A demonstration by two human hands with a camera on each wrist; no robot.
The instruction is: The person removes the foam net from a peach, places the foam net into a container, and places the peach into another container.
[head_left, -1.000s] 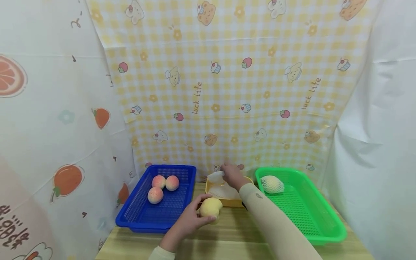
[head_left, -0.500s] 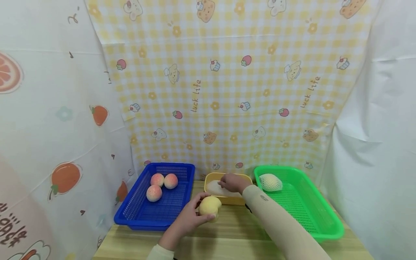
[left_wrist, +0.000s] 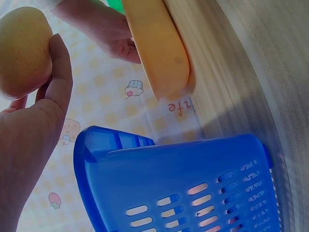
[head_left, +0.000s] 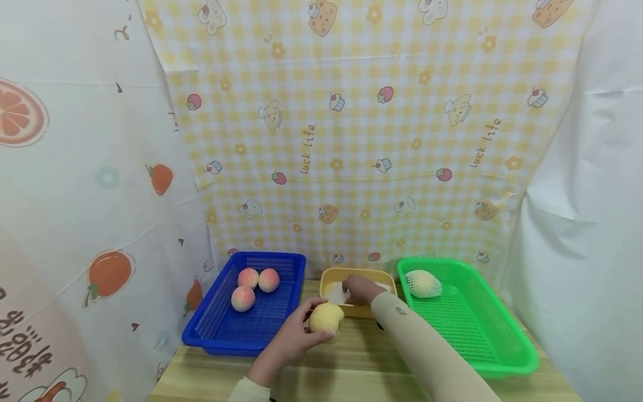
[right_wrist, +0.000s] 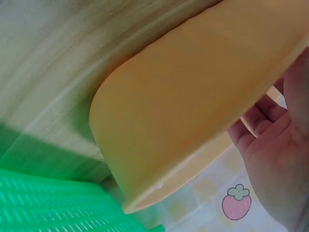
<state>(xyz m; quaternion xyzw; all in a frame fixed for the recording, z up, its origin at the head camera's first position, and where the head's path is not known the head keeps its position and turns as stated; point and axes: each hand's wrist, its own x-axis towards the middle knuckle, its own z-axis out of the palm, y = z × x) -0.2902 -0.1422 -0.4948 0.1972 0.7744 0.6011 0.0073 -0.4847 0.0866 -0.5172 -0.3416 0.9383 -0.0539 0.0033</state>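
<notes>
My left hand (head_left: 297, 335) grips a yellow mango (head_left: 325, 319) above the wooden table, in front of the yellow bin. In the left wrist view the mango (left_wrist: 24, 52) shows faint speckles, with my fingers curved round its side. My right hand (head_left: 363, 289) reaches down into the yellow bin (head_left: 359, 310), where white foam netting (head_left: 335, 292) lies. Its fingertips are hidden behind the bin's wall in the right wrist view, and I cannot tell whether they pinch any netting.
A blue basket (head_left: 216, 329) at the left holds several pink-and-cream peaches (head_left: 243, 298). At the right stands a green basket (head_left: 517, 357) with a netted fruit (head_left: 423, 283) in its far left corner. A checked cloth (head_left: 351, 139) hangs behind the table.
My right hand, which held a white foam net above the yellow bin, has lowered into it and shifted slightly there. My left hand keeps the mango in nearly the same place.
</notes>
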